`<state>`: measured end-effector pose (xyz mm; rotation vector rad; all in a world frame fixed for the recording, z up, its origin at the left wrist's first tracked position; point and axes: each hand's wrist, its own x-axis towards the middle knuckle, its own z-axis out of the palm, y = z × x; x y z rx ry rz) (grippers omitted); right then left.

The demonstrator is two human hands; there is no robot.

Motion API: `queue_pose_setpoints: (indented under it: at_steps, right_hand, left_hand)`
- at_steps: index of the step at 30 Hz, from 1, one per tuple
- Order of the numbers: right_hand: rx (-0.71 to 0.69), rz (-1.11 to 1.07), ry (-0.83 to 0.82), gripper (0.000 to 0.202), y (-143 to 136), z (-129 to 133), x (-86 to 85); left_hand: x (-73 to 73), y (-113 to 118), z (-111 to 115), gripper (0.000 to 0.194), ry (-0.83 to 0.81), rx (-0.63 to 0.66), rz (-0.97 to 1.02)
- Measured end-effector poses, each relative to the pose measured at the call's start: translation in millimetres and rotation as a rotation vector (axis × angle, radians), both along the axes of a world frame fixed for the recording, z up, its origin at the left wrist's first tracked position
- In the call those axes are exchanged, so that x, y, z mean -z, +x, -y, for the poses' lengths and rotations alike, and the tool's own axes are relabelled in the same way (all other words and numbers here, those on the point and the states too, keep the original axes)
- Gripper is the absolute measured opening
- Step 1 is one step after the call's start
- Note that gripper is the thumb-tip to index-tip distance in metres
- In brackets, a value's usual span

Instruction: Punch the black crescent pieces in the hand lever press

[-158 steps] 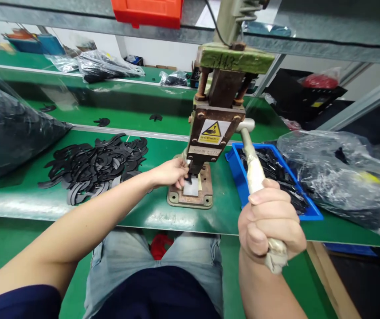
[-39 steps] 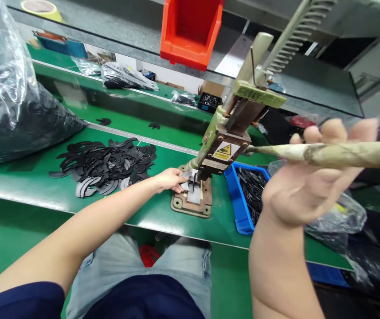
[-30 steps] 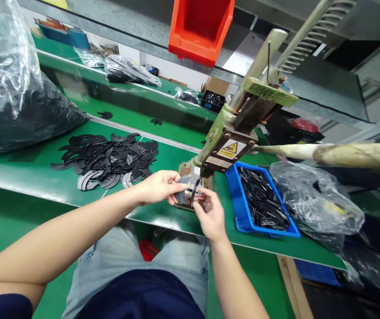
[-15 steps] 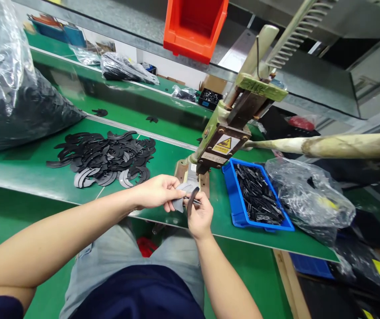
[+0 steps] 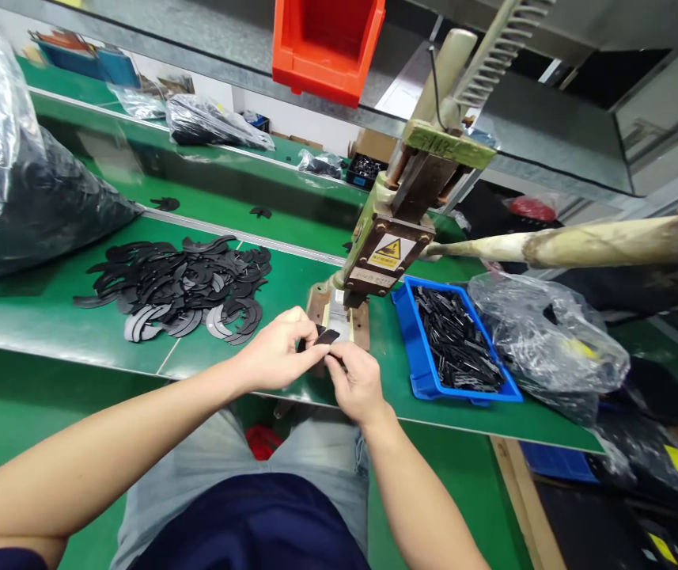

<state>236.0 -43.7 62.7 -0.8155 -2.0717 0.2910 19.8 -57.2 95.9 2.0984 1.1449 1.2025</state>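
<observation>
My left hand [image 5: 284,348] is closed around a curved black plastic piece [image 5: 327,336], gripped between thumb and fingers in front of the press. My right hand [image 5: 357,381] meets it from the right, thumb and fingertips pinched at the near edge of the piece. Whatever small part those fingertips hold is hidden. Just beyond both hands stands the green hand press [image 5: 383,229], its metal base [image 5: 362,324] partly covered by my left hand. Left of the hands lies a heap of curved black and grey plastic pieces [image 5: 178,285].
A blue tray [image 5: 425,386] of slim black strips stands right of the press, beside a clear plastic bag [image 5: 552,340]. The long press lever [image 5: 564,241] reaches rightward above them. A large filled bag [image 5: 24,198] sits at left; an orange bin [image 5: 330,75] hangs overhead.
The plastic piece has been turned, so its dark side shows instead of the grey one. My right fingers have moved in close to my left; the curved black part and slim strip they held no longer show.
</observation>
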Motion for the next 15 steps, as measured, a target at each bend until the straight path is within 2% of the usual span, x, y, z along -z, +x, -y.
queue_pose_setpoints:
  at_steps: [3, 5, 8, 10, 11, 13, 15]
  right_hand:
    - [-0.019, 0.002, 0.022, 0.012, 7, 4, -3.3]
    - [-0.033, -0.009, 0.016, 0.011, 14, 9, -6.9]
    - [-0.046, -0.027, -0.044, 0.011, 26, 18, -14.0]
    - [-0.041, -0.036, -0.121, 0.012, 33, 24, -19.8]
    - [-0.040, -0.038, -0.165, 0.012, 35, 27, -23.2]
    - [-0.033, -0.041, -0.262, 0.015, 41, 29, -32.2]
    - [0.004, -0.050, -0.339, 0.020, 50, 24, -44.4]
  left_hand:
    - [6.2, 3, -4, 0.034, -0.105, 0.006, 0.095]
    - [9.1, 5, -5, 0.031, -0.214, 0.049, 0.236]
    - [12.1, 13, -3, 0.043, -0.499, 0.295, 0.454]
    - [14.0, 20, -2, 0.047, -0.652, 0.457, 0.505]
    - [15.3, 24, -2, 0.049, -0.685, 0.498, 0.515]
    - [19.6, 29, -5, 0.051, -0.694, 0.504, 0.534]
    - [27.1, 28, -10, 0.053, -0.665, 0.421, 0.533]
